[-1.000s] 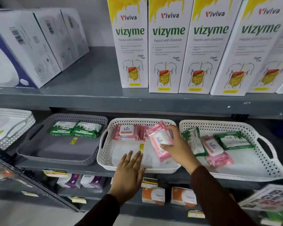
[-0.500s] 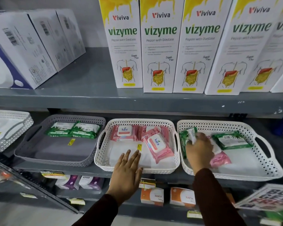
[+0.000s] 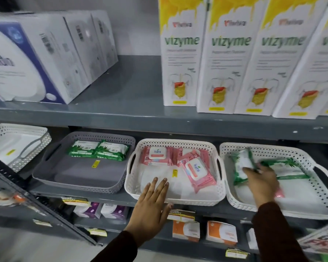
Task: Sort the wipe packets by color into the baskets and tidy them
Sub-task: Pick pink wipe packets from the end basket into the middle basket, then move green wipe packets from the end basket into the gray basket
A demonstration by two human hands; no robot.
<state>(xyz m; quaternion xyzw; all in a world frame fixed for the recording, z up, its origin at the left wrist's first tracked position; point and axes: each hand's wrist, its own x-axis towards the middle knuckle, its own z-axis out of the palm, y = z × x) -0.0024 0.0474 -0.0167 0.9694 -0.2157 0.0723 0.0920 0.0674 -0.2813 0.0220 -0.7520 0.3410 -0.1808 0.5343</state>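
Observation:
Three baskets stand side by side on the middle shelf. The grey basket (image 3: 80, 183) holds two green packets (image 3: 98, 150) along its back wall. The middle white basket (image 3: 175, 200) holds pink packets; one (image 3: 196, 172) lies tilted over the others (image 3: 156, 155). My left hand (image 3: 151, 203) rests flat on this basket's front rim, fingers spread. In the right white basket (image 3: 235, 202), my right hand (image 3: 260, 181) grips a green packet (image 3: 242, 165), lifted and blurred. Another green packet (image 3: 285, 169) lies behind it, and a pink packet (image 3: 279, 193) peeks from under my wrist.
A further white basket (image 3: 19, 144) stands at the far left. The upper shelf edge (image 3: 159, 121) overhangs the baskets, carrying tall Vizyme cartons (image 3: 225, 61) and white boxes (image 3: 45, 57). Small boxes (image 3: 186, 230) fill the shelf below. A metal rack edge (image 3: 36, 201) slants at lower left.
My right hand let go of the pink packet in the middle basket, moved to the right basket and took hold of a green packet. The left hand stayed on the rim.

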